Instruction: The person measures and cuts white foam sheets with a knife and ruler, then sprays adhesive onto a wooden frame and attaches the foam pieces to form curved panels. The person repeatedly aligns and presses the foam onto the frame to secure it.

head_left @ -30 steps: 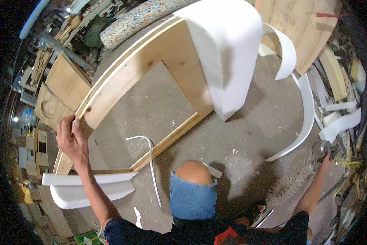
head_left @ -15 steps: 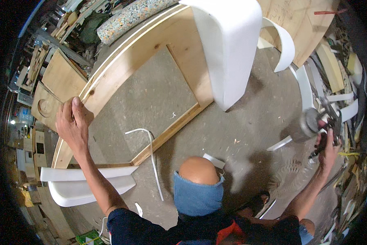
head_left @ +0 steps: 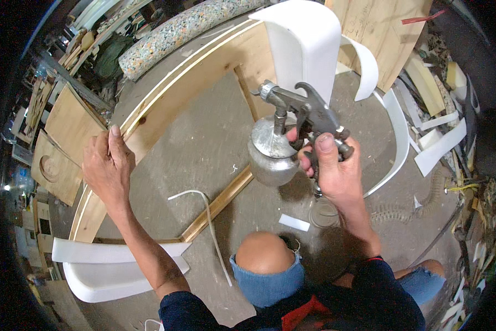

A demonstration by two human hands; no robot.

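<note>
My right hand (head_left: 336,174) grips a spray gun (head_left: 274,146) with a round metal cup, held up in front of me over the wooden frame. Its nozzle points left. On the left, my left hand (head_left: 109,160) is closed over the edge of a curved wooden frame (head_left: 204,77), thumb on top. White foam padding covers the frame's far end (head_left: 308,44) and near left end (head_left: 115,278). A thin white strip (head_left: 206,212) drapes across the frame's lower rail.
A coiled hose (head_left: 391,214) lies on the floor at right. Foam offcuts (head_left: 441,146) and scraps pile along the right side. A speckled foam roll (head_left: 176,36) and wooden boards (head_left: 74,118) stand beyond the frame. A small white piece (head_left: 294,222) lies by my knee.
My right hand has brought the spray gun from the far right to the middle, near the frame. My left hand stays on the frame's edge.
</note>
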